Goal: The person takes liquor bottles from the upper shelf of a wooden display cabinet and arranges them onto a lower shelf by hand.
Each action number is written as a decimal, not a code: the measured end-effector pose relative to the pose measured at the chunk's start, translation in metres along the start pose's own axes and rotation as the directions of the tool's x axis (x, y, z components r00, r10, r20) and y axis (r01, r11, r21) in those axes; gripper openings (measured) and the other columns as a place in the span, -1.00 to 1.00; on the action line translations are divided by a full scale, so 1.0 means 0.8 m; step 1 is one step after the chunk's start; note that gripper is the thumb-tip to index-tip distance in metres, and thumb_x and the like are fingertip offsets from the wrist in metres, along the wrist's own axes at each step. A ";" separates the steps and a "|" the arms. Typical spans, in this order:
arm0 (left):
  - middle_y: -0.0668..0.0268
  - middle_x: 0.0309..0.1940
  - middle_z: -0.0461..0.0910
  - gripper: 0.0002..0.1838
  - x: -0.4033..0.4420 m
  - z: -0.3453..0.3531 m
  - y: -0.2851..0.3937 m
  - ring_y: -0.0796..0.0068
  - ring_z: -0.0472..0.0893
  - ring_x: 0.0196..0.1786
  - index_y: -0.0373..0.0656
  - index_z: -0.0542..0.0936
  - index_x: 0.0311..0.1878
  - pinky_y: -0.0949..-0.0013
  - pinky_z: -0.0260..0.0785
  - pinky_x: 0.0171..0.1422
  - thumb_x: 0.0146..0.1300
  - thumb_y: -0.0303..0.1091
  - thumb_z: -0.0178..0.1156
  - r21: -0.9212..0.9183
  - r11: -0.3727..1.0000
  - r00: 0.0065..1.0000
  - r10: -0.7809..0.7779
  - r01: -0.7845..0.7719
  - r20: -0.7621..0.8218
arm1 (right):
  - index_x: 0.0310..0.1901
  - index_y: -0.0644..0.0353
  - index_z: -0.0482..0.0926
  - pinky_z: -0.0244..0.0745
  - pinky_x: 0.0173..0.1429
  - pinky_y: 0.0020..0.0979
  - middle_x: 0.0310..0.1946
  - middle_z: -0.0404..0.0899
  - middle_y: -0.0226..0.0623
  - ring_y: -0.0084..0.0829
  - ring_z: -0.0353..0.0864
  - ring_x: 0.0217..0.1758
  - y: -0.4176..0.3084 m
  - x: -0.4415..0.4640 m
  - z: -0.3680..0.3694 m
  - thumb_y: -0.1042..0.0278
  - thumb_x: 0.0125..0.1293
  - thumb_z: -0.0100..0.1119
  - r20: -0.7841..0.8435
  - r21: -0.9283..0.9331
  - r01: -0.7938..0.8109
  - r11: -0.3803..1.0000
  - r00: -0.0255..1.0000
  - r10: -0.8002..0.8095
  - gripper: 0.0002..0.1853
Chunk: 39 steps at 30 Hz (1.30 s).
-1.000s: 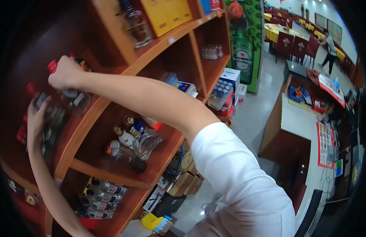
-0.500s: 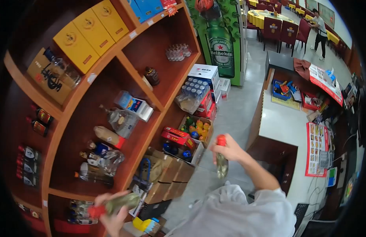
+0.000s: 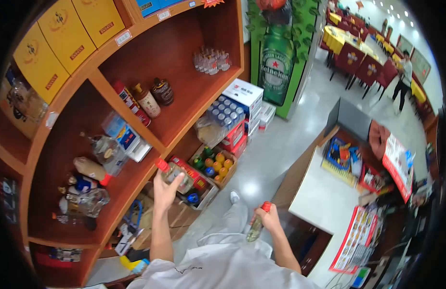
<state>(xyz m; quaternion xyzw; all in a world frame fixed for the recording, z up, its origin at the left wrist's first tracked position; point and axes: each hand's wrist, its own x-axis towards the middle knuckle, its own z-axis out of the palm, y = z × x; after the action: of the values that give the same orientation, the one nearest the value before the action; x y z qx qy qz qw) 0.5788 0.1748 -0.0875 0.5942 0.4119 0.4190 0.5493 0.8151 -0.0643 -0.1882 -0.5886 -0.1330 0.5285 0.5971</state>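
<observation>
My left hand is closed around a clear glass bottle with a red cap, raised in front of the shelf's edge. The bottle leans to the right, and its contents cannot be made out. In my right hand is a second red-capped bottle, greenish and held low near my body, its base pointing down. Beyond the left bottle stands a carton of orange-capped and green bottles on the floor. A red box lies right behind it.
To the left rises a wooden shelf with bottles and yellow boxes. Packs of cans stand by a green fridge. A white-topped counter is on the right. Far back, a person stands among dining chairs.
My left hand has moved up and right with its bottle, away from the lower shelf. My right hand is lower with its bottle. The view has shifted forward along the aisle, and one foot now shows.
</observation>
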 end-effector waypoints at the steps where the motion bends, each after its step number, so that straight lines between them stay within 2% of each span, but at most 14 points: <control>1: 0.20 -0.05 0.71 -0.62 0.034 0.015 -0.004 0.42 0.69 0.00 -0.30 0.52 0.10 0.27 0.53 0.18 0.24 -0.57 0.37 -0.017 0.999 1.000 0.029 -0.029 0.006 | -0.37 0.40 0.51 0.65 -0.41 -0.21 -0.57 0.57 -0.14 -0.27 0.66 -0.58 -0.017 0.036 -0.002 0.54 0.22 0.14 0.017 0.002 0.025 1.000 1.000 -0.025 -0.91; 6: 0.26 -0.09 0.68 -0.63 0.235 0.074 -0.061 0.48 0.66 -0.02 -0.27 0.53 0.09 0.32 0.51 0.19 0.24 -0.57 0.37 -0.062 0.975 0.977 0.212 -0.213 -0.033 | -0.42 0.39 0.50 0.63 -0.45 -0.22 -0.62 0.54 -0.17 -0.25 0.65 -0.59 -0.144 0.205 0.017 0.51 0.26 0.12 0.051 -0.160 0.149 0.976 0.988 -0.143 -0.86; 11: 0.32 -0.11 0.67 -0.65 0.391 0.113 -0.083 0.53 0.65 -0.01 -0.25 0.52 0.05 0.37 0.49 0.17 0.22 -0.57 0.37 -0.079 0.961 0.957 0.254 -0.266 -0.139 | -0.48 0.33 0.51 0.57 -0.42 -0.31 -0.62 0.59 -0.19 -0.30 0.68 -0.55 -0.276 0.346 0.042 0.50 0.31 0.15 0.149 -0.271 0.352 0.896 0.935 -0.322 -0.80; 14: 0.31 -0.10 0.67 -0.65 0.462 0.119 -0.086 0.54 0.64 0.00 -0.23 0.50 0.05 0.39 0.48 0.15 0.24 -0.54 0.37 -0.035 0.976 0.966 0.206 -0.214 -0.158 | -0.48 0.30 0.54 0.53 -0.38 -0.41 -0.61 0.62 -0.21 -0.40 0.68 -0.53 -0.342 0.431 0.073 0.46 0.35 0.23 0.193 -0.231 0.443 0.866 0.893 -0.406 -0.77; 17: 0.32 -0.12 0.65 -0.64 0.512 0.121 -0.081 0.54 0.63 -0.03 -0.22 0.47 0.06 0.38 0.48 0.11 0.25 -0.52 0.37 0.238 0.963 0.962 0.176 -0.124 -0.210 | -0.51 0.25 0.53 0.44 -0.37 -0.48 -0.61 0.59 -0.33 -0.54 0.57 -0.51 -0.388 0.520 0.118 0.41 0.36 0.27 0.295 -0.269 0.540 0.797 0.834 -0.466 -0.74; 18: 0.35 -0.14 0.61 -0.64 0.530 0.124 -0.093 0.56 0.61 -0.06 -0.21 0.45 0.06 0.38 0.48 0.06 0.26 -0.52 0.36 0.106 0.986 0.968 0.147 -0.127 -0.204 | -0.52 0.24 0.52 0.38 -0.38 -0.48 -0.63 0.53 -0.42 -0.61 0.47 -0.52 -0.398 0.549 0.138 0.39 0.37 0.28 0.324 -0.294 0.568 0.769 0.816 -0.479 -0.71; 21: 0.38 -0.17 0.58 -0.63 0.560 0.133 -0.089 0.61 0.58 -0.08 -0.20 0.44 0.07 0.40 0.48 0.02 0.28 -0.53 0.36 0.052 0.997 0.958 0.076 -0.064 -0.276 | -0.53 0.25 0.51 0.31 -0.40 -0.46 -0.63 0.43 -0.55 -0.68 0.34 -0.52 -0.412 0.624 0.185 0.31 0.40 0.31 0.436 -0.339 0.656 0.675 0.745 -0.505 -0.66; 25: 0.43 -0.15 0.56 -0.57 0.591 0.130 -0.107 0.65 0.55 -0.07 -0.20 0.41 0.15 0.44 0.49 0.04 0.28 -0.53 0.37 0.039 0.997 0.943 0.083 -0.074 -0.323 | -0.49 0.29 0.53 0.36 -0.36 -0.41 -0.65 0.47 -0.40 -0.64 0.34 -0.50 -0.410 0.700 0.244 0.26 0.38 0.33 0.579 -0.261 0.637 0.725 0.705 -0.410 -0.66; 28: 0.42 -0.10 0.58 -0.45 0.611 0.124 -0.122 0.61 0.57 -0.03 -0.20 0.40 0.24 0.39 0.49 0.11 0.25 -0.47 0.43 0.027 0.994 0.929 0.113 -0.110 -0.353 | -0.48 0.28 0.54 0.42 -0.35 -0.39 -0.64 0.54 -0.31 -0.58 0.42 -0.54 -0.403 0.744 0.285 0.26 0.37 0.36 0.663 -0.323 0.733 0.598 0.626 -0.410 -0.67; 31: 0.37 -0.06 0.61 -0.41 0.605 0.133 -0.117 0.59 0.58 0.01 -0.21 0.40 0.26 0.38 0.49 0.14 0.23 -0.44 0.46 0.061 0.995 0.899 0.099 -0.081 -0.427 | -0.48 0.30 0.54 0.41 -0.39 -0.35 -0.68 0.49 -0.25 -0.54 0.39 -0.59 -0.407 0.745 0.321 0.27 0.37 0.36 0.730 -0.215 0.785 0.581 0.525 -0.438 -0.66; 32: 0.32 -0.04 0.65 -0.41 0.596 0.143 -0.101 0.58 0.59 0.03 -0.22 0.42 0.25 0.37 0.48 0.16 0.21 -0.41 0.48 0.215 0.977 0.874 0.104 0.001 -0.476 | -0.48 0.30 0.53 0.40 -0.40 -0.34 -0.70 0.46 -0.25 -0.54 0.37 -0.60 -0.403 0.751 0.332 0.27 0.37 0.36 0.739 -0.188 0.793 0.580 0.503 -0.449 -0.66; 33: 0.26 -0.02 0.67 -0.42 0.598 0.139 -0.141 0.56 0.63 0.04 -0.24 0.43 0.25 0.34 0.50 0.18 0.22 -0.41 0.47 0.217 0.973 0.841 0.185 -0.083 -0.509 | -0.49 0.31 0.53 0.39 -0.42 -0.33 -0.71 0.43 -0.25 -0.53 0.35 -0.61 -0.400 0.759 0.342 0.27 0.37 0.36 0.744 -0.163 0.802 0.574 0.482 -0.463 -0.66; 35: 0.24 0.01 0.69 -0.43 0.590 0.157 -0.148 0.50 0.65 0.06 -0.26 0.43 0.26 0.27 0.52 0.19 0.23 -0.43 0.46 0.145 0.988 0.766 0.131 -0.050 -0.629 | -0.48 0.31 0.53 0.40 -0.43 -0.33 -0.69 0.46 -0.21 -0.51 0.38 -0.62 -0.384 0.784 0.362 0.30 0.37 0.35 0.734 -0.105 0.901 0.420 0.355 -0.579 -0.67; 39: 0.04 0.04 0.69 -0.53 0.585 0.163 -0.148 0.25 0.69 0.11 -0.32 0.49 0.20 0.20 0.52 0.22 0.29 -0.39 0.39 0.342 0.936 0.740 0.173 0.082 -0.651 | -0.41 0.35 0.58 0.48 -0.36 -0.33 -0.62 0.57 -0.11 -0.44 0.53 -0.57 -0.377 0.800 0.386 0.35 0.36 0.34 0.690 0.013 0.939 0.344 0.241 -0.683 -0.74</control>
<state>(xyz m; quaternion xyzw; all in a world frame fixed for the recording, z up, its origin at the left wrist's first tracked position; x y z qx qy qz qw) 0.8441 0.5859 -0.1904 0.5006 0.6345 0.5381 0.2391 0.9769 0.6896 -0.1463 -0.3376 -0.7089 0.2365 0.5723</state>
